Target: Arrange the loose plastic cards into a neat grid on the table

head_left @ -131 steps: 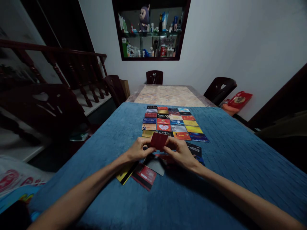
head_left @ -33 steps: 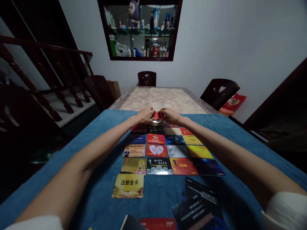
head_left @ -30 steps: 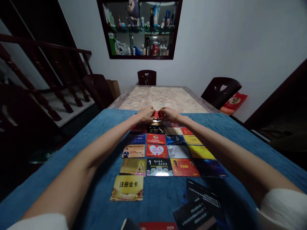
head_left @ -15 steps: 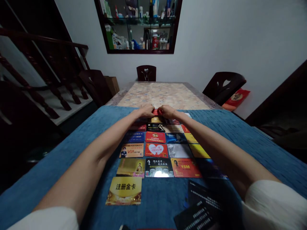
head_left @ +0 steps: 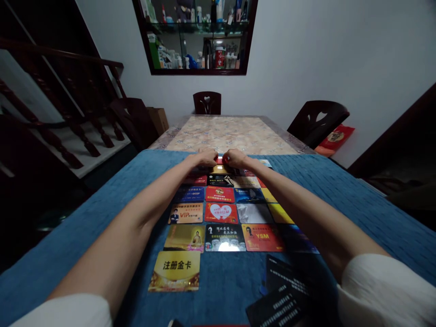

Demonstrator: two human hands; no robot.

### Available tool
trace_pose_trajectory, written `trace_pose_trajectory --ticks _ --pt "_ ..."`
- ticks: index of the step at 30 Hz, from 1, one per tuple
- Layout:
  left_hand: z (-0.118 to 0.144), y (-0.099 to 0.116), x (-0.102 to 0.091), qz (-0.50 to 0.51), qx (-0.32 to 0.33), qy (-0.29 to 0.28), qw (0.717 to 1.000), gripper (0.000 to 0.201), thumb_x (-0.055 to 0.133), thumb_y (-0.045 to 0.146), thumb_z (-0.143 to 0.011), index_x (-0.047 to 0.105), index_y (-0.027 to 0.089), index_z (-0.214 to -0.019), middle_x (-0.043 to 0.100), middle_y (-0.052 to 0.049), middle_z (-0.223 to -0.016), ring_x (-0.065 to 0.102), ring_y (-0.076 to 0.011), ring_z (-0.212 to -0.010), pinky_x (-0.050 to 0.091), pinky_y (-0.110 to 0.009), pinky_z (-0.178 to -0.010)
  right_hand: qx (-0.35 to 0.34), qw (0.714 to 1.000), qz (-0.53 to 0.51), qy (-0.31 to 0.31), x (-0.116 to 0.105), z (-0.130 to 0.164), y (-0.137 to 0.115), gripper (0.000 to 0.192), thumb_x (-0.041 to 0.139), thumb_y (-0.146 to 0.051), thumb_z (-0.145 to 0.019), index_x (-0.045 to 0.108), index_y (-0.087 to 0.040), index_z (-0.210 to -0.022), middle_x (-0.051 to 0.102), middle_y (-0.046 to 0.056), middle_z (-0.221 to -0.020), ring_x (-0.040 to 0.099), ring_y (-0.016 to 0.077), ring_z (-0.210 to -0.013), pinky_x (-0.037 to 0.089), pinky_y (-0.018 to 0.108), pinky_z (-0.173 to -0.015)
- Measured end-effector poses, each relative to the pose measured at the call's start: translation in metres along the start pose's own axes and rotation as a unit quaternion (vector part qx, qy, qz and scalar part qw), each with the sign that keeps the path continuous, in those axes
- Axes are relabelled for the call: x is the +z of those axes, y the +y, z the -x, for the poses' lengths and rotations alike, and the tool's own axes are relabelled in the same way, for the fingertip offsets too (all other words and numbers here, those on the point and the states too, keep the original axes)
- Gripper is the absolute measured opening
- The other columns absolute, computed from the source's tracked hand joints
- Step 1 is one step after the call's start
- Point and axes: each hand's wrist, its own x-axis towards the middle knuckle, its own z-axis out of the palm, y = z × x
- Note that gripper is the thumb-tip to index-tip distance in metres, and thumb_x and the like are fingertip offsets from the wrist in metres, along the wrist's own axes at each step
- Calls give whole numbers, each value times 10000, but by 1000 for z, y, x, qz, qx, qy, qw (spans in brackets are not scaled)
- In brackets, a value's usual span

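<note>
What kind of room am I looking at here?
Likely a home dining room: a long table with chairs, a wall cabinet of bottles, and a staircase alongside.

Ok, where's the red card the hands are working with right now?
Head view: red card sits pinched between left hand and right hand, at the card grid's far end.

A home dining room. Dark wooden chairs (head_left: 207,102) surround the long table (head_left: 231,134). A staircase railing (head_left: 68,91) stands at left, a cluttered wall cabinet (head_left: 195,36) at top centre.
</note>
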Motion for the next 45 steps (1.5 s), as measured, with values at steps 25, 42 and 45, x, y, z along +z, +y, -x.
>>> trace_pose_trajectory --ticks 25,42,45 --pt "25 3 -4 -10 51 41 998 438 498 238 -814 656 168 -1217 600 -118 -1241 553 -277 -1148 432 -383 -986 -14 998 -35 57 4 7 8 340 587 -132 -841 732 -129 -1149 723 141 -1121 651 221 -992 444 243 -819" --pt "109 31 -12 5 116 127 985 362 508 197 -824 658 163 -1151 574 -132 -1186 522 -301 -1136 333 -513 -996 -33 989 -82 117 -15 81 -26 316 540 -89 -840 734 -155 -1080 716 103 -1018 629 186 -877 397 244 -718" --pt "130 40 -11 7 124 135 983 355 515 185 -811 664 163 -1132 572 -139 -1190 517 -302 -1132 324 -512 -989 -32 988 -87 122 -16 99 -36 305 528 -85 -844 738 -163 -1051 723 98 -1003 626 184 -854 376 244 -681"
